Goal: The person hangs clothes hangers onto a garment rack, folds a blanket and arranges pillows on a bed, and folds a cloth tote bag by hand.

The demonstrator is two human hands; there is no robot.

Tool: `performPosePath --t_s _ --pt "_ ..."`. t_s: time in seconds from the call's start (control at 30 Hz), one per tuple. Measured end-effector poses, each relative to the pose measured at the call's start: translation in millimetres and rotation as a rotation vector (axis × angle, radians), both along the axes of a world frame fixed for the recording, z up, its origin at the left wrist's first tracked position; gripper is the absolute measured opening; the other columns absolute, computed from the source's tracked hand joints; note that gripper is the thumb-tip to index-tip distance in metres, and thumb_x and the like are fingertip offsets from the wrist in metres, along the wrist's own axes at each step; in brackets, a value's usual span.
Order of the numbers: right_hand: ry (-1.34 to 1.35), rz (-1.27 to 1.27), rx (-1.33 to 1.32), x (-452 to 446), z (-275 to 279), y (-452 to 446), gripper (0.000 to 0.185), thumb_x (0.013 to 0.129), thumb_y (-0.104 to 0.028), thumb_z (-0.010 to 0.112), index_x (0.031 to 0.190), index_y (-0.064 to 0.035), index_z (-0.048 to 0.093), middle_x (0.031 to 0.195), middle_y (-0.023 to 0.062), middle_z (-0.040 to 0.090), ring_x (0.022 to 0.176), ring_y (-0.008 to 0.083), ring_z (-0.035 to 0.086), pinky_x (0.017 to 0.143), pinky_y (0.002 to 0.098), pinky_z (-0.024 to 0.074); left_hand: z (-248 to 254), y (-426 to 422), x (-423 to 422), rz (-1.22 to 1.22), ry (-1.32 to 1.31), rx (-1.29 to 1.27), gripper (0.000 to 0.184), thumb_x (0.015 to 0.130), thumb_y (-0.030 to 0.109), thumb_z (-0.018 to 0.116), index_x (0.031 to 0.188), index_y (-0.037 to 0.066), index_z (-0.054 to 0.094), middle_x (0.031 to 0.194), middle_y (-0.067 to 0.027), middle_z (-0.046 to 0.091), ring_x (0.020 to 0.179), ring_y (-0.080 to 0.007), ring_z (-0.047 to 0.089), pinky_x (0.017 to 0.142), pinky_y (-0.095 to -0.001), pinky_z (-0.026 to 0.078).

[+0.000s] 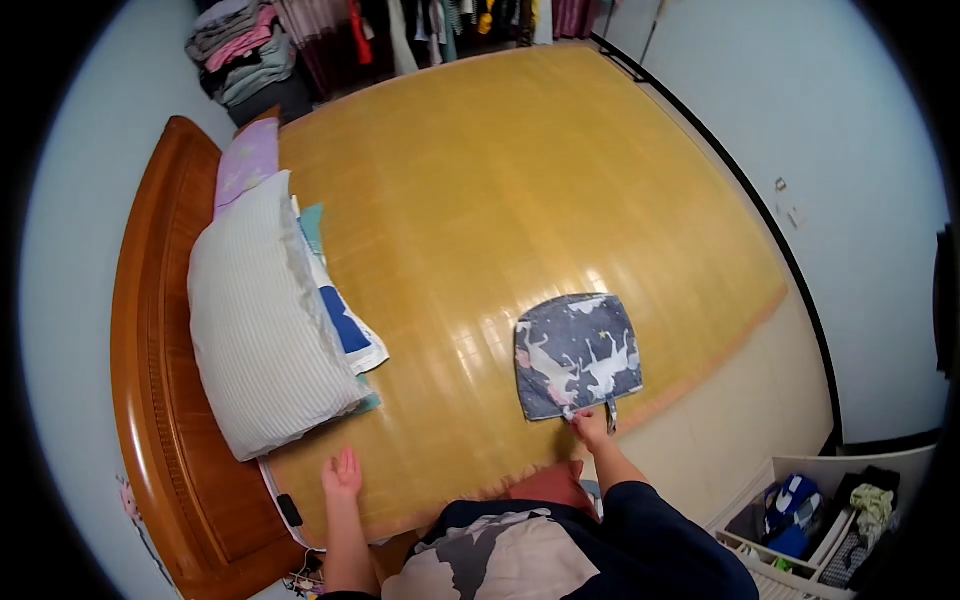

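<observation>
A dark grey cloth piece [578, 355] printed with white unicorns lies flat near the front right of the bed, its far edge rounded and two short straps at its near edge. My right hand [591, 428] is closed on that near edge, by one strap; the other strap hangs just to the right of my fingers. Over the front left part of the bed, my left hand [343, 473] is open and holds nothing, close to the white striped pillow [265, 320].
A yellow mat [450, 200] covers the bed, with a wooden headboard [150, 350] on the left. A purple pillow [247, 165] lies behind the striped one. Folded clothes [240, 50] are stacked at the back left. An open drawer [810, 520] with clothes stands at lower right.
</observation>
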State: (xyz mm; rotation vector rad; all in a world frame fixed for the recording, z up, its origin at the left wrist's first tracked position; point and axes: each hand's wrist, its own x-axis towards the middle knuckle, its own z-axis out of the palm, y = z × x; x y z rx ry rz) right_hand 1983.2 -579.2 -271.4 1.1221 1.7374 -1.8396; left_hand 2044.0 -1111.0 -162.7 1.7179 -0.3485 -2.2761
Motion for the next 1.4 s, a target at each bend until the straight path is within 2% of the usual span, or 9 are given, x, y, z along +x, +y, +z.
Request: performPosePath --t_s 0.07,0.2,0.23,0.53,0.77,0.83,0.97,1.17,1.4 --pt "0.054 0.07 0.376 9 -26 11 0.003 0.079 -0.008 0.055 0.079 -0.0049 0.056 0.065 0.0049 0.056 0.048 0.0139 0.053 0.041 0.0267 0.0402 -14 13 20 -0.141 -0.006 -0.002 0.026 0.089 0.034 0.046 0.106 0.015 0.051 0.113 -0.0025 0.056 0.106 -0.0157 0.052 0.092 -0.0345 0.037" --pt "0.017 0.028 0.804 10 3 18 0.013 0.073 -0.009 0.057 0.082 -0.001 0.057 0.078 0.0137 0.062 0.071 0.0283 0.06 0.066 0.0356 0.0474 -11 53 35 -0.419 -0.039 -0.069 0.02 0.087 0.026 0.054 0.104 0.015 0.053 0.104 -0.0028 0.058 0.095 -0.0176 0.055 0.082 -0.0344 0.043" --pt "-0.061 0.0 0.728 9 8 24 0.021 0.069 -0.008 0.056 0.089 -0.0007 0.058 0.088 0.0176 0.061 0.088 0.0338 0.058 0.08 0.0379 0.0444 -9 61 35 -0.43 -0.044 -0.073 0.02 0.087 0.026 0.054 0.104 0.015 0.053 0.104 -0.0028 0.058 0.095 -0.0176 0.055 0.082 -0.0344 0.043" --pt "-0.528 0.052 0.64 24 24 41 0.06 0.068 -0.015 0.064 0.122 -0.0081 0.041 0.127 0.0153 0.042 0.119 0.0279 0.041 0.096 0.0386 0.0359 27 113 30 -0.767 -0.05 -0.14 0.024 0.089 0.02 0.05 0.111 0.011 0.051 0.092 -0.0061 0.06 0.084 -0.0183 0.059 0.07 -0.0319 0.048" --pt "-0.395 -0.086 0.475 53 -94 51 0.038 0.07 -0.017 0.061 0.106 -0.0042 0.056 0.104 0.0192 0.059 0.096 0.0342 0.057 0.083 0.0386 0.0445 44 122 32 -0.999 -0.048 -0.176 0.025 0.091 0.018 0.045 0.114 0.008 0.049 0.091 -0.0097 0.061 0.08 -0.0203 0.061 0.064 -0.0301 0.05" --pt "-0.197 -0.245 0.501 55 -97 48 0.022 0.07 -0.012 0.059 0.088 -0.0006 0.061 0.082 0.0144 0.062 0.075 0.0258 0.06 0.065 0.0352 0.0455 43 118 30 -1.042 -0.053 -0.168 0.025 0.091 0.017 0.045 0.114 0.007 0.049 0.091 -0.0101 0.061 0.08 -0.0203 0.061 0.065 -0.0301 0.051" --pt "-0.24 -0.268 0.532 47 -44 44 0.017 0.075 -0.015 0.054 0.087 -0.0038 0.061 0.079 0.0106 0.061 0.07 0.0244 0.06 0.061 0.0353 0.0447 43 119 25 -1.137 -0.046 -0.202 0.025 0.091 0.017 0.044 0.114 0.006 0.048 0.091 -0.0108 0.061 0.079 -0.0198 0.062 0.063 -0.0286 0.051" --pt "0.088 -0.639 -0.24 39 37 29 0.017 0.084 -0.015 0.05 0.1 -0.011 0.046 0.082 0.0028 0.054 0.064 0.0145 0.061 0.045 0.0249 0.0477 34 134 17 -1.35 0.045 -0.258 0.027 0.092 0.014 0.043 0.116 0.003 0.047 0.09 -0.0115 0.061 0.075 -0.0176 0.061 0.058 -0.0249 0.05" --pt "0.604 -0.437 -0.045 2 109 1 0.019 0.082 -0.008 0.057 0.097 -0.0017 0.049 0.072 0.0037 0.056 0.055 0.0102 0.054 0.047 0.0226 0.0433 58 192 6 -1.739 0.247 -0.461 0.029 0.091 0.015 0.046 0.114 -0.002 0.051 0.094 -0.0118 0.062 0.084 -0.016 0.06 0.076 -0.0257 0.047"
